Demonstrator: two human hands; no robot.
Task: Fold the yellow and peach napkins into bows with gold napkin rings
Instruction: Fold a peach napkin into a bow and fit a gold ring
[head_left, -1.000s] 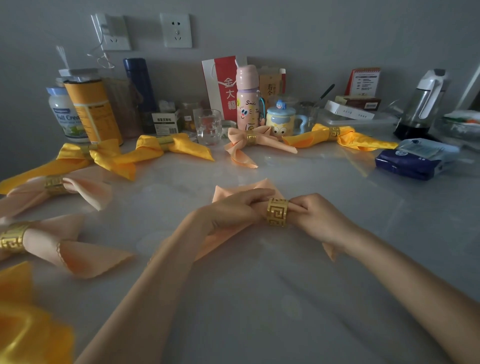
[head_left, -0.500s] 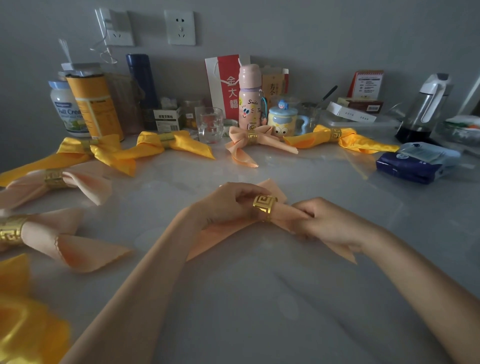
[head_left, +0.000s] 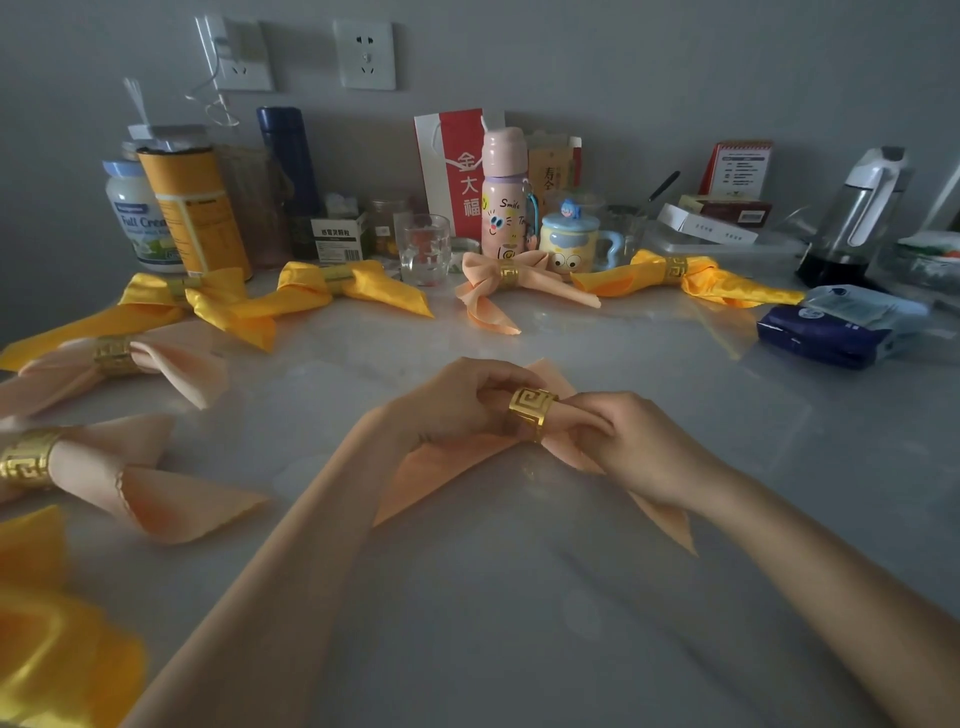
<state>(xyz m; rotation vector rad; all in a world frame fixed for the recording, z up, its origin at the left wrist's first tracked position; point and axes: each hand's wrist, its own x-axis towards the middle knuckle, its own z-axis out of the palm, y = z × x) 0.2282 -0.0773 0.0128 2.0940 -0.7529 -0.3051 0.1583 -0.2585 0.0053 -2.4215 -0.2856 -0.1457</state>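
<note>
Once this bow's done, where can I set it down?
Bare table right of the right hand, short of the blue tissue pack; also ahead of the left hand, up to the back peach bow. Left side and back row: crowded.

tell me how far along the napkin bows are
Done: six ringed bows lie on the table, three yellow bows and three peach bows. In hand: the left hand and right hand grip a seventh peach napkin either side of the gold ring on it. Left: shaping this one; the yellow cloth at near left is too blurred to judge.
</note>
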